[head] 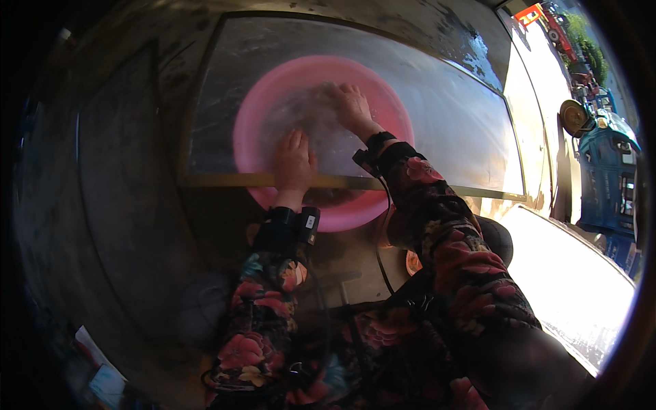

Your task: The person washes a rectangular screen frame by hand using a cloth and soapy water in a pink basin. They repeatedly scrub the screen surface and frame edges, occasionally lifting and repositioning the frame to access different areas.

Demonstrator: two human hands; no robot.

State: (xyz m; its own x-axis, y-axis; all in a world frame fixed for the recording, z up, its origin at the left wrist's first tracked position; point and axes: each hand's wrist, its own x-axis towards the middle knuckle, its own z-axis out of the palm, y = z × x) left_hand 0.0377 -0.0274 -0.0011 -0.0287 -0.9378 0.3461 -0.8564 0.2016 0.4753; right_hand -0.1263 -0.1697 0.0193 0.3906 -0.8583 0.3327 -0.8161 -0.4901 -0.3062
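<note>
A framed, see-through panel (451, 133), apparently a mesh window screen, lies across a round pink basin (323, 220). Most of the basin shows hazily through the panel, and its near rim juts out below the frame bar (230, 180). My left hand (294, 161) lies palm down across that near bar, fingertips on the panel over the basin. Farther off and to the right, my right hand (352, 108) bends over the panel with its fingers slightly spread. A blurred dark grey patch lies by its fingertips. I see nothing gripped in either hand, though both palms are hidden.
Wet marks (479, 51) darken the concrete floor beyond the panel. A dark board-like surface (118, 179) extends along the left. Blue crates (605, 179) and a red vehicle (558, 33) are outside at right. An orange round object (413, 263) is partly hidden near my right knee.
</note>
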